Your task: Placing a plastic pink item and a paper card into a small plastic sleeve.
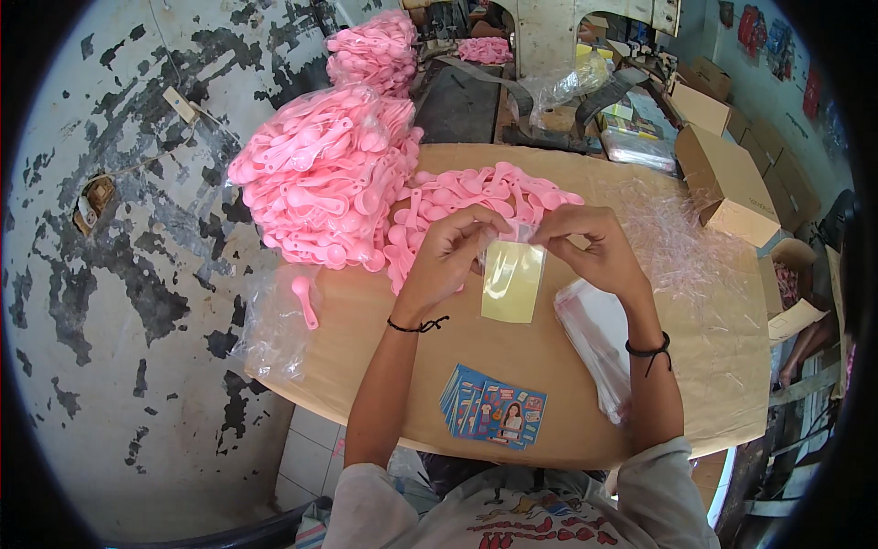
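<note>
In front of me, my left hand [450, 249] and my right hand [596, 249] pinch the top of a small clear plastic bag [513, 282], one at each side. A pale yellow glossy panel fills its lower part; whether anything else is inside, I cannot tell. Just beyond my fingers spreads a loose heap of pink plastic spoons [485, 188]. Beside my right forearm lies a stack of clear plastic sleeves [596, 343]. Fanned blue printed cards [494, 409] rest near the table's front edge, between my forearms.
Large clear bags of pink spoons [315, 183] bulge at the table's left. A single spoon [305, 300] lies on crumpled plastic near them. Clear plastic strips [672, 233] cover the table's right side, beside open cardboard boxes [727, 178]. A peeling wall [137, 274] stands left.
</note>
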Motion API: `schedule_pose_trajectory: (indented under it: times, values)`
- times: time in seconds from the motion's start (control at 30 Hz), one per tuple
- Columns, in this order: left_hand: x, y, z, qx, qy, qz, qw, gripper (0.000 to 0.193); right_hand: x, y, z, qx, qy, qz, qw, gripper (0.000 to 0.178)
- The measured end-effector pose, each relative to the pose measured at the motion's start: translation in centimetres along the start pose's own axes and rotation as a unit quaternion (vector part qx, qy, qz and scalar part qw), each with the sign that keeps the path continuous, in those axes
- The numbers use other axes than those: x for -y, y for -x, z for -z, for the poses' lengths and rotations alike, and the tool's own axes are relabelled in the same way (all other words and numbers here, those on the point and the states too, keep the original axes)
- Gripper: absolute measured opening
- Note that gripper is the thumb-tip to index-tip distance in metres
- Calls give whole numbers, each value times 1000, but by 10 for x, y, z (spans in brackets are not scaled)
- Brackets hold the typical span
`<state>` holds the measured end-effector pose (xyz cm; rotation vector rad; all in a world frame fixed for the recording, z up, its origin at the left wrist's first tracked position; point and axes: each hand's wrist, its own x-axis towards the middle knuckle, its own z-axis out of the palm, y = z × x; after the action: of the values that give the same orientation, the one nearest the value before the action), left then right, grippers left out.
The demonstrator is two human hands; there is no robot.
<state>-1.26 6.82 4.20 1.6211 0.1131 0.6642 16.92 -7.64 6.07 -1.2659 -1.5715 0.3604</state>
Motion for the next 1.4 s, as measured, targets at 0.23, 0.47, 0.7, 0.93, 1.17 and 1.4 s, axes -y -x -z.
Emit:
schedule_pose_trajectory:
  times: [0.23,0.47,0.7,0.93,1.17,1.4]
  values:
    - [-4,2,3,41,12,40,998,11,0,1,2,10,-14,21,1000,19]
    - [-6,5,0,75,164,71,981,5,-1,4,2,3,-29,3,1000,17]
    - [6,-1,-14,30,13,-45,998,25,28,0,3,-54,-122,-157,979,8]
    - [13,-4,-9,1,58,-19,998,36,108,55,51,-165,77,-97,978,18]
    - [18,1,-29,94,-145,-44,984,25,147,367,135,-302,197,-302,883,29]
    - [22,10,-64,232,-245,-33,941,31,71,689,67,-586,353,-532,498,45]
